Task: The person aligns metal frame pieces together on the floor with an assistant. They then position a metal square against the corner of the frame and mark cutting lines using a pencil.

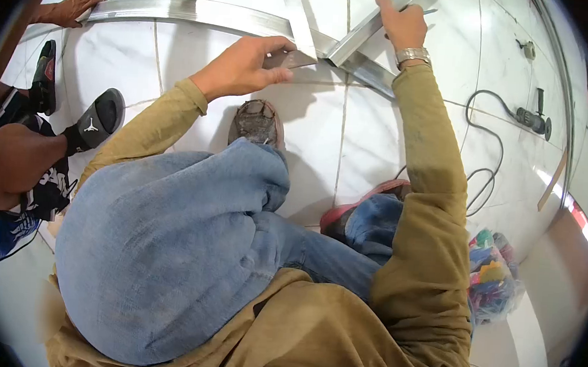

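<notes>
My left hand [247,68] pinches a thin grey triangular plate [294,60] between thumb and fingers. The plate's tip points to where several metal profiles meet on the tiles. My right hand [405,27], with a watch on the wrist, is closed around a slanting metal channel [364,37]. A thin pointed item [429,11], perhaps a pen, sticks out beside that hand. Under these lies a long metal channel [197,12] running left to right. Another narrow metal strip [295,13] comes down from the top edge to the same joint.
A co-worker's hand [71,11] rests at the long channel's left end, with sandalled feet [101,115] below. To the right lie an angle grinder [535,120] with its cord [498,140], a tape roll [528,49] and a plastic bag of colourful items [495,279].
</notes>
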A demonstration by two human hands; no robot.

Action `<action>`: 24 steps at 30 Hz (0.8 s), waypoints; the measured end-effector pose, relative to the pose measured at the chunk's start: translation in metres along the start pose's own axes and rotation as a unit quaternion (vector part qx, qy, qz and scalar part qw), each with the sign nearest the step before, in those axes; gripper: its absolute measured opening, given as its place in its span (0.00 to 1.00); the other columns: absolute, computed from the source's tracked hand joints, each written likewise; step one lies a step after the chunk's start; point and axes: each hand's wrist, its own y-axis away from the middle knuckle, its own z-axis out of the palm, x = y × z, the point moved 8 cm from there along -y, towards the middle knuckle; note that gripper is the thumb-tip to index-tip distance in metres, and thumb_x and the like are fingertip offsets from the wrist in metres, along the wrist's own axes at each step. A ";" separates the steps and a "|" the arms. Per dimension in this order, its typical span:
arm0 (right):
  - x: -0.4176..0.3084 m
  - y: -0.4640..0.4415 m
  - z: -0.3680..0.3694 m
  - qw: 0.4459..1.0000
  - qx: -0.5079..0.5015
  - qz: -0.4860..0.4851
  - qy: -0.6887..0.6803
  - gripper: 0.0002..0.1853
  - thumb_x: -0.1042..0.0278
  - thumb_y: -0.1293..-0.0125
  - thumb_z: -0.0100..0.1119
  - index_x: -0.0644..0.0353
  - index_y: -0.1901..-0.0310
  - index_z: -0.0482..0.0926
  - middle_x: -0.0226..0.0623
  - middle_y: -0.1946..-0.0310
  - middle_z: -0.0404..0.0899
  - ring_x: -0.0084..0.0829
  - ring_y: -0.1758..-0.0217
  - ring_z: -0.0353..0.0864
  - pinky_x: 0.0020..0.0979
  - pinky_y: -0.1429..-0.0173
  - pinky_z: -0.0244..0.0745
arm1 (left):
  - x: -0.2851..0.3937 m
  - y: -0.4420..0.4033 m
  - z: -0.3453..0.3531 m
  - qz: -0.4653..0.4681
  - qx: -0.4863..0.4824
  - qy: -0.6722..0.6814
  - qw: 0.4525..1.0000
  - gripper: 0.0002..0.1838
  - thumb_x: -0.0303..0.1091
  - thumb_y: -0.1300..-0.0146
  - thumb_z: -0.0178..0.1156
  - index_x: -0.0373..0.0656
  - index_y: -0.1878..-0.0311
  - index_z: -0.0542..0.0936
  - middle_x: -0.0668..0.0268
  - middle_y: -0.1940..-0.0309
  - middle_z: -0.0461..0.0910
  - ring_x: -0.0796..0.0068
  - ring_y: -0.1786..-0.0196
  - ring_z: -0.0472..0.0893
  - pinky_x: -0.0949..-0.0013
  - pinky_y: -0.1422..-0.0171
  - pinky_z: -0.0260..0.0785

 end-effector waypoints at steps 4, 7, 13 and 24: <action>0.029 0.007 -0.019 0.998 0.011 -0.058 -0.005 0.36 0.44 0.31 0.64 0.73 0.37 0.75 0.51 0.49 0.88 0.37 0.45 0.89 0.33 0.42 0.81 | -0.002 -0.010 0.020 -0.004 -0.030 0.030 0.999 0.31 0.45 0.34 0.75 0.39 0.32 0.80 0.59 0.47 0.87 0.69 0.43 0.85 0.64 0.35 0.78; 0.031 0.036 -0.047 0.976 0.027 -0.119 -0.183 0.31 0.53 0.25 0.58 0.74 0.33 0.71 0.51 0.46 0.87 0.37 0.45 0.89 0.33 0.42 0.81 | 0.005 -0.018 0.025 -0.001 -0.018 0.047 0.999 0.32 0.44 0.33 0.74 0.41 0.31 0.80 0.58 0.44 0.87 0.68 0.42 0.85 0.64 0.35 0.78; 0.005 0.083 -0.093 0.969 -0.050 -0.130 -0.205 0.24 0.60 0.14 0.43 0.73 0.32 0.72 0.45 0.51 0.89 0.33 0.49 0.90 0.30 0.46 0.83 | 0.010 -0.032 0.016 0.033 -0.040 0.021 0.998 0.28 0.44 0.32 0.73 0.39 0.34 0.81 0.53 0.44 0.87 0.58 0.41 0.86 0.61 0.33 0.77; -0.009 0.110 -0.132 0.935 0.096 -0.251 -0.233 0.22 0.54 0.13 0.48 0.65 0.58 0.82 0.38 0.64 0.87 0.26 0.60 0.84 0.28 0.51 0.79 | 0.083 -0.028 -0.107 0.154 0.179 -0.268 0.934 0.21 0.41 0.17 0.54 0.37 0.30 0.75 0.60 0.48 0.83 0.71 0.47 0.83 0.68 0.36 0.75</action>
